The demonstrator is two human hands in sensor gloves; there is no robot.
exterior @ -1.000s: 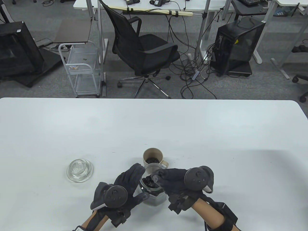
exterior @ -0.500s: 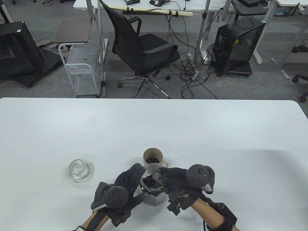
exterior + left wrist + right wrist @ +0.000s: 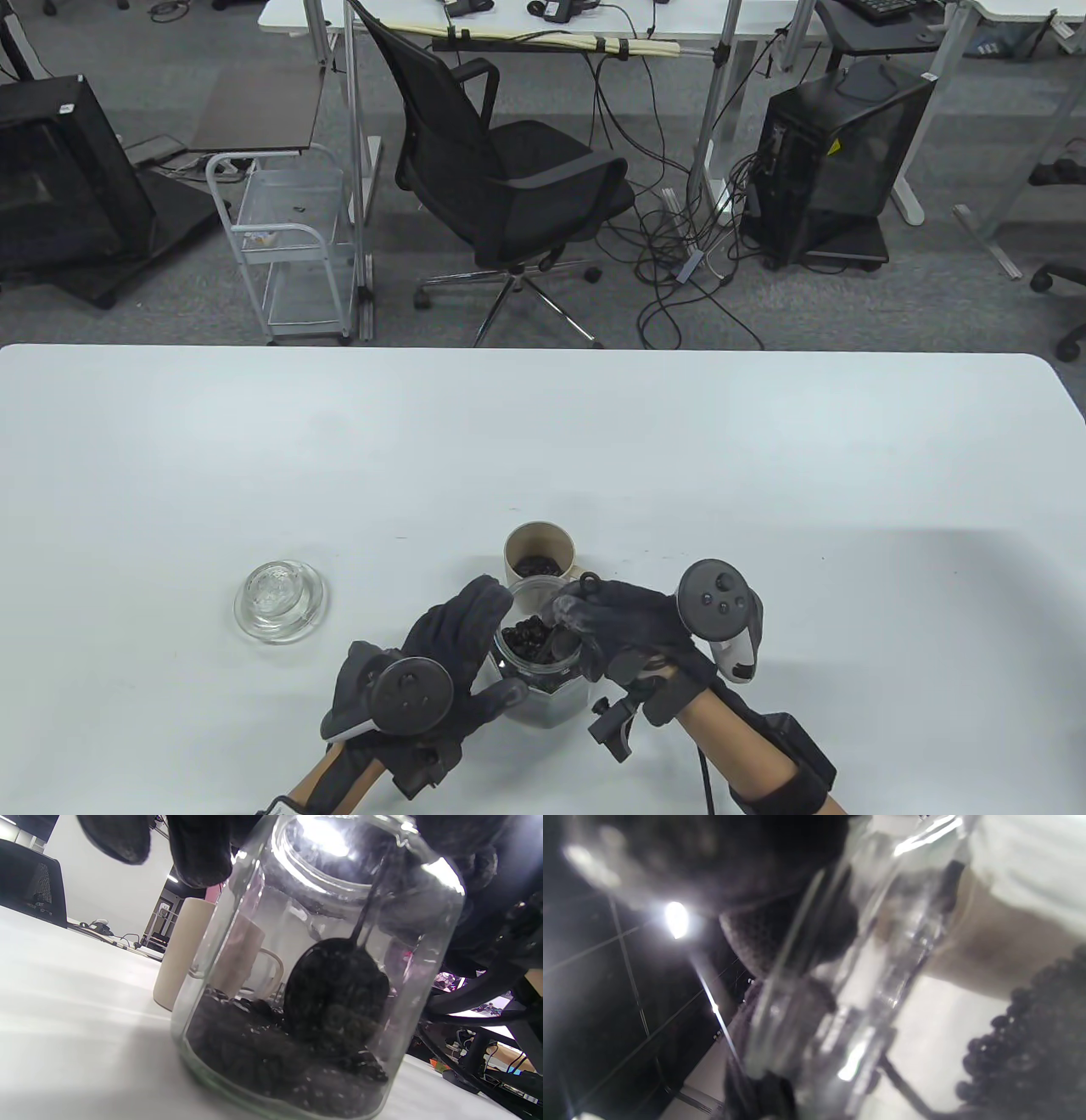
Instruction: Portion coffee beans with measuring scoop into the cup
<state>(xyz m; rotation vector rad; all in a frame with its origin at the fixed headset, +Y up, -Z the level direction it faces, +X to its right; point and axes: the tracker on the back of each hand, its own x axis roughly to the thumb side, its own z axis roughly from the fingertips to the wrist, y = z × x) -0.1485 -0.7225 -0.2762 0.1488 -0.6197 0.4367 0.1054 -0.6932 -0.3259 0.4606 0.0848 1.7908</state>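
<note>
A glass jar (image 3: 547,692) of coffee beans (image 3: 530,637) stands near the table's front edge. My left hand (image 3: 458,654) grips the jar from the left, fingers curled round its side. My right hand (image 3: 607,624) hovers over the jar's mouth and holds a black measuring scoop (image 3: 335,993) by its thin handle. The scoop's bowl is down inside the jar, dug into the beans (image 3: 271,1060). Just behind the jar stands a beige cup (image 3: 539,556) with a handle, some beans in its bottom. The right wrist view is blurred glass (image 3: 848,955) and beans (image 3: 1031,1052).
The jar's glass lid (image 3: 278,601) lies on the white table (image 3: 594,458) to the left of my hands. An office chair (image 3: 501,170) and a wire cart (image 3: 284,246) stand on the floor beyond the far table edge.
My right hand has rolled at the wrist, its tracker swinging up and to the right, and the scoop has dipped deeper into the beans. The left hand and the jar have not moved.
</note>
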